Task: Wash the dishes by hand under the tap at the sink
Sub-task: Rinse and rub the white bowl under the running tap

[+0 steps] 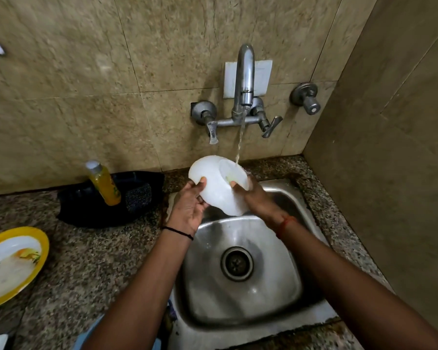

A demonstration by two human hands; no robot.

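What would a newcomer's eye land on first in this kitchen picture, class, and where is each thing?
First, the white bowl, held upturned by the left hand and right hand over the steel sink, with the tap pouring water onto its base. Next, the yellow-rimmed plate on the counter at far left, and the yellow bottle leaning behind it.

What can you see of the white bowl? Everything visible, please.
The white bowl looks like plain, matte plastic or melamine. It is held tilted above the sink, its underside and foot ring facing the camera. The left hand grips its lower left rim; the right hand holds the right side. The tap's stream strikes its upper edge.
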